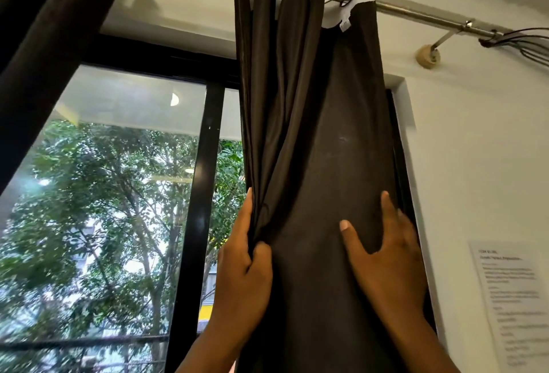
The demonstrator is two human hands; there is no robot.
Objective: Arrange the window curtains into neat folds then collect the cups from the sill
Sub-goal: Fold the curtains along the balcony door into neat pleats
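a printed sheet [512, 298] hangs on the wall, its text too blurred to read.

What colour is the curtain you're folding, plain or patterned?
Plain dark brown curtain, no pattern, with white backing at the top; seen in the head view.

The left hand [245, 265] pinches the dark curtain [312, 135] at its gathered folds (left edge), while the right hand [389, 257] presses flat on it.

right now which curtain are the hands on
The right-hand dark curtain, gathered by the wall: left hand grips its folds, right hand presses it. The left curtain hangs untouched.
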